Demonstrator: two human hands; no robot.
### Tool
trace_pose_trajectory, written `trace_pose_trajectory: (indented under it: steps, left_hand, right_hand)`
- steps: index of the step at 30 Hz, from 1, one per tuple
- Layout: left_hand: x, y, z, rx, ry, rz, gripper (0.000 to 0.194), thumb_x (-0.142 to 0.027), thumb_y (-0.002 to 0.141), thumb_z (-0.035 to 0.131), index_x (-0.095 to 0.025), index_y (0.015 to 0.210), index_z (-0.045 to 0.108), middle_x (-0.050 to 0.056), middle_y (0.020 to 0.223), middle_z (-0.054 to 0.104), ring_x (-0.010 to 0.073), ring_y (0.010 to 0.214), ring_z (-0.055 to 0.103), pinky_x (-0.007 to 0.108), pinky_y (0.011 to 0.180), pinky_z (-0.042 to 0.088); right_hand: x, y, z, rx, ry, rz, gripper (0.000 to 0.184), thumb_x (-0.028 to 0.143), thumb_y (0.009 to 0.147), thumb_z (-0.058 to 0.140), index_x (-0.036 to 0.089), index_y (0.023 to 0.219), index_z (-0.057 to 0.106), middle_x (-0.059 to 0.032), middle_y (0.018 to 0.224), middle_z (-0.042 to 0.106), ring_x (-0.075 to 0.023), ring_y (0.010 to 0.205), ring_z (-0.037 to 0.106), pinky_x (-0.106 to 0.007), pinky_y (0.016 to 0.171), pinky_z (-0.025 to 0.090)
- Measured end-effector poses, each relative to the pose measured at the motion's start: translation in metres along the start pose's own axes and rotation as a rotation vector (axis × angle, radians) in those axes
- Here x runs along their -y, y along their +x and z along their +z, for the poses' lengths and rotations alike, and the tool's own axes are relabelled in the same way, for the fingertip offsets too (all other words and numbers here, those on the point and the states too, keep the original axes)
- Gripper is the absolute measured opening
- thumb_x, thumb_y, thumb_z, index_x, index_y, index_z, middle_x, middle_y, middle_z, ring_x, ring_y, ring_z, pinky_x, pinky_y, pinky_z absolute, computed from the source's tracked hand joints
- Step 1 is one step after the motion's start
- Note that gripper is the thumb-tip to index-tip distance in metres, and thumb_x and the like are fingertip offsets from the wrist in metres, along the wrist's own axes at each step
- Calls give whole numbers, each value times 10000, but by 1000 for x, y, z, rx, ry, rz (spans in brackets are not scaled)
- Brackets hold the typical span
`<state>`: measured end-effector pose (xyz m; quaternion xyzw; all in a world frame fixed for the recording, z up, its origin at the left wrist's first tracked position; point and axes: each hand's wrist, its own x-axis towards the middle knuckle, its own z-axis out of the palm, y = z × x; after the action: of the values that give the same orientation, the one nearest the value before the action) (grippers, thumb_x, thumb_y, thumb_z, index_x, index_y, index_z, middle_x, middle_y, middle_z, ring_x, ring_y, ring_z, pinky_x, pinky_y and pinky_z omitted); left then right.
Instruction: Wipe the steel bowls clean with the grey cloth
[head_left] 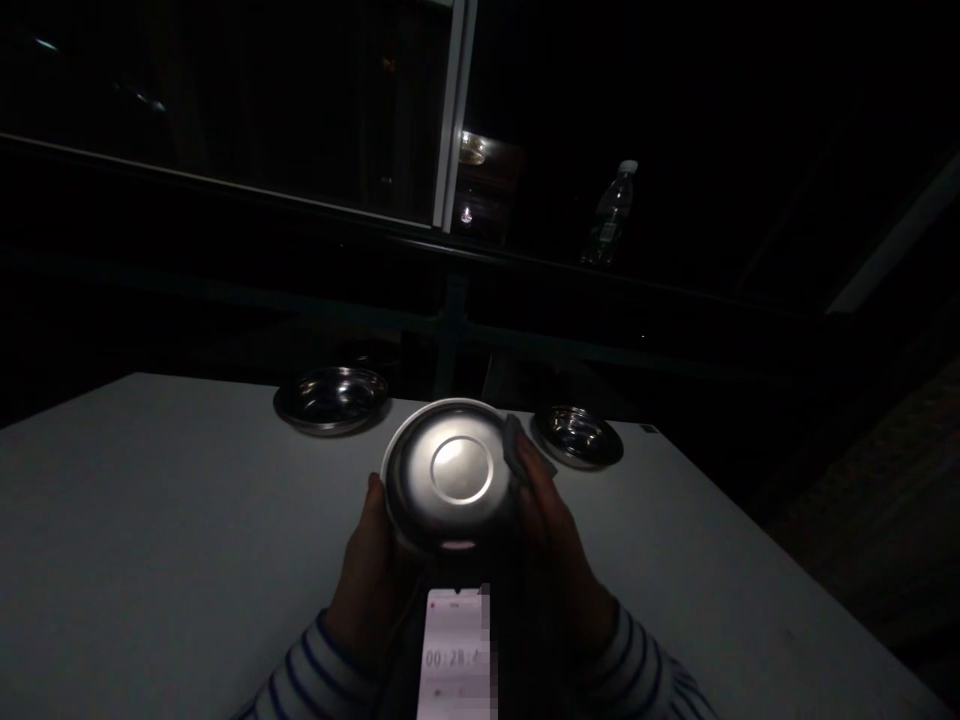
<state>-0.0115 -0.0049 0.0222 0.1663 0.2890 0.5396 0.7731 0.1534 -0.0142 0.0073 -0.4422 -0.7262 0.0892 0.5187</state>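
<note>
**Steel bowl held upturned over a dim tabletop**

A pale tabletop (150,520) fills the near and middle ground under a dark window frame (450,110) at the far side. At centre, a steel bowl (448,470) is held above the tabletop, tilted so its underside with the round foot ring faces the camera. The left hand (373,565) is closed on the bowl's left rim; the right hand (551,530) presses a dark cloth (514,445) against the bowl's right edge, fingers wrapped about both. Striped sleeves show at the near edge. Two more steel dishes rest on the far part of the tabletop: a larger dish (331,398) to the left and a smaller dish (579,436) to the right. A phone (454,650) nearest the camera shows a timer reading "00:28"; the rest is blurred. A plastic bottle (613,215) stands on the far ledge, its label unreadable.
</note>
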Motion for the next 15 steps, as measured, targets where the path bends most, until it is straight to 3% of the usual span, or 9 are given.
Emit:
trace_pose_trajectory:
  steps: [3, 5, 8, 10, 11, 15]
  left_hand:
    - [5, 2, 1, 21, -24, -45, 560, -502, 827, 445, -129, 1234, 543, 120, 1114, 670, 284, 1200, 489, 398, 1023, 360]
    - [5, 1, 1, 49, -50, -63, 565, -493, 833, 437, -131, 1259, 523, 115, 1148, 654, 278, 1214, 476, 393, 1043, 333]
    - [2, 0, -3, 112, -100, -78, 583, -513, 830, 430, -146, 1274, 516, 96, 1162, 650, 266, 1249, 439, 376, 1065, 301]
    - [2, 3, -6, 151, -135, -70, 626, -539, 817, 435, -150, 1306, 484, 90, 1182, 639, 263, 1270, 412, 368, 1072, 291]
    - [3, 6, -8, 158, -148, -64, 639, -540, 820, 431, -152, 1328, 456, 88, 1195, 632, 260, 1276, 404, 366, 1073, 288]
    - [9, 18, -11, 141, -176, -49, 616, -462, 885, 338, -139, 1409, 308, 100, 1246, 596, 254, 1272, 408, 377, 1077, 274]
  right_hand:
    - [1, 14, -9, -44, 5, 68, 398, 265, 947, 296, 236, 1328, 407, -70, 1352, 479, -181, 1258, 421, -418, 1044, 369]
    - [1, 15, -6, -80, -36, 34, 412, 241, 949, 276, 248, 1349, 373, -70, 1356, 474, -186, 1251, 430, -426, 1028, 389]
    - [-8, -1, 5, -51, -213, -171, 507, 197, 941, 289, 271, 1432, 187, -63, 1470, 293, -220, 1343, 273, -479, 1042, 361]
    - [-16, -12, 8, -18, -339, -397, 581, 193, 926, 334, 270, 1450, 94, -58, 1497, 222, -235, 1370, 185, -466, 1007, 414]
    - [-19, -14, 8, 12, -378, -424, 604, 174, 920, 335, 267, 1453, 64, -56, 1505, 194, -237, 1376, 156, -469, 1010, 412]
    - [-26, -14, 3, 2, -433, -280, 592, 140, 921, 257, 226, 1455, 16, -81, 1504, 189, -228, 1367, 204, -464, 1029, 392]
